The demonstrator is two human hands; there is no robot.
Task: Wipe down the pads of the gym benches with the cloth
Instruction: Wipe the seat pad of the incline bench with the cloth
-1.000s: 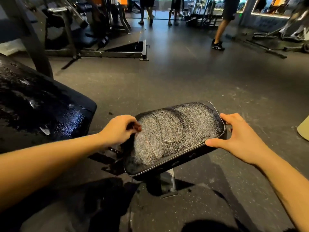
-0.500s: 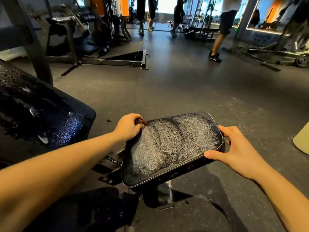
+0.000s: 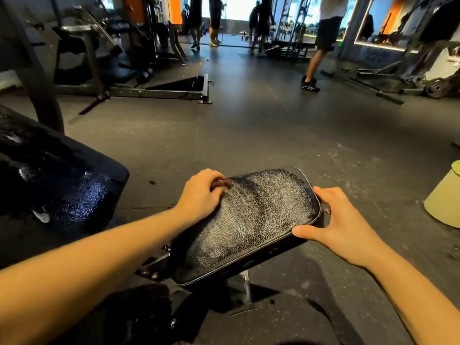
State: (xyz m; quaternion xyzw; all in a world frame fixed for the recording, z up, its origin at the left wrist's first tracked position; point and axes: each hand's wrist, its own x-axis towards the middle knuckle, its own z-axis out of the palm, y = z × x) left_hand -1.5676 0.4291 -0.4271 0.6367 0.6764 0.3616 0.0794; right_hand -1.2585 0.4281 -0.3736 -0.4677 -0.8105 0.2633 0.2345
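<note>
A small black seat pad (image 3: 251, 220) of a gym bench sits in front of me, its top covered in whitish curved wipe streaks. My left hand (image 3: 201, 195) rests at the pad's far left corner, fingers curled round a small dark reddish cloth (image 3: 220, 183) that barely shows under them. My right hand (image 3: 333, 222) holds the pad's right edge, thumb on the near rim and fingers round the far corner. The larger black back pad (image 3: 52, 188) lies to the left, wet and glossy.
The bench's metal support (image 3: 240, 292) stands on dark rubber flooring. A pale green bin (image 3: 445, 200) is at the right. A machine frame (image 3: 159, 92) lies on the floor ahead left. Several people stand at the back; one leg (image 3: 311, 70) is nearest.
My left hand with the cloth has moved along the pad's left edge toward the far corner and onto the top. The right hand keeps its hold on the right edge. The view has tilted up.
</note>
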